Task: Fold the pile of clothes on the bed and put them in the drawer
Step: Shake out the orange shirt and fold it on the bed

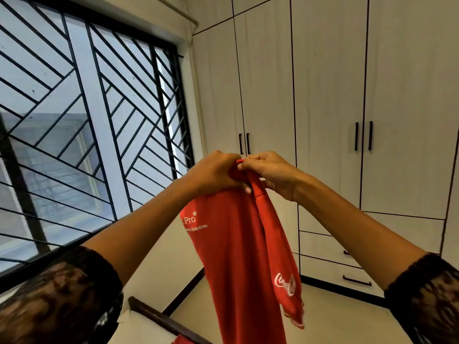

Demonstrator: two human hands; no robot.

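Here, one red shirt hangs in the air in front of the person, held up at its top edge by two hands close together. The left hand has its fingers curled round bunched cloth. The right hand pinches the edge between thumb and curled fingers. Two white prints show on the shirt. Behind stands one white wardrobe with four dark door handles in two pairs, and two drawers low down. One barred window lies to the left.
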